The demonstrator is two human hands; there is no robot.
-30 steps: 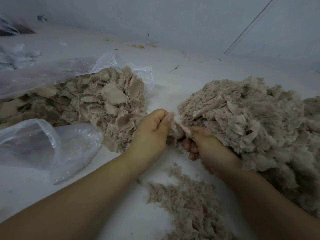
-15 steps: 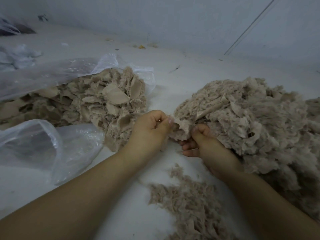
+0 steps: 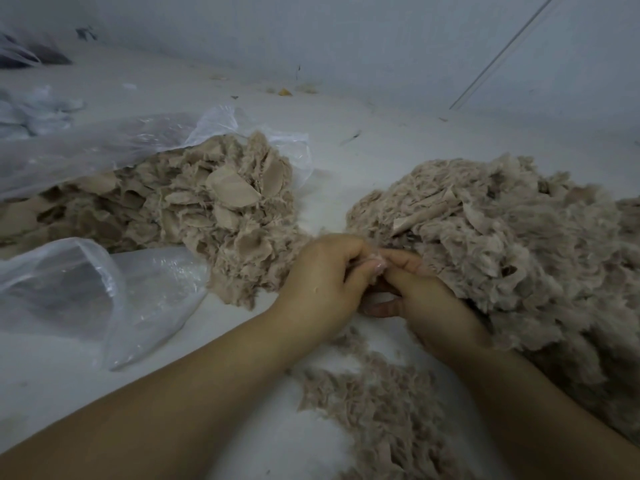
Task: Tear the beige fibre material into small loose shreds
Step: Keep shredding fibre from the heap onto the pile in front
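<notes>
Left hand [image 3: 322,285] and right hand [image 3: 426,299] meet, pinching a fibre scrap [image 3: 375,271] (mostly hidden); fibre heaps [image 3: 512,244] flank them, clear bag [image 3: 104,299] left.

A heap of flat, frayed beige fibre pieces [image 3: 221,206] lies at left, spilling from a plastic bag's mouth. A larger, fluffier mound of torn beige fibre [image 3: 512,244] sits at right. Small loose beige shreds [image 3: 377,407] lie scattered in front, between the forearms.

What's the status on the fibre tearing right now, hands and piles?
Left hand and right hand pinch one small fibre piece. Shredded pile right, bagged pile left. Nothing blocking.
</notes>
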